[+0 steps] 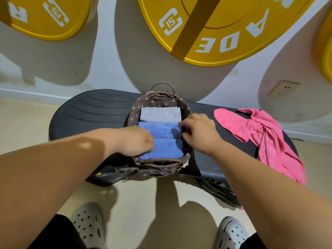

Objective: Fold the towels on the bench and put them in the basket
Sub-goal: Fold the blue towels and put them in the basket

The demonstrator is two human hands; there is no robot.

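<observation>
Basket: we see it on the worktop, a folded grey towel at its far end and blue towels nearer.
Left grip: curled into the blue towels; clamped or not, we cannot tell.
Right grip: curled over the right rim; hold unclear.
Pink towel: unfolded, right of the basket, draped off the worktop.

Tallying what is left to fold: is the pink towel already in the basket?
No, the pink towel lies unfolded on the bench, to the right of the basket and outside it.
</observation>
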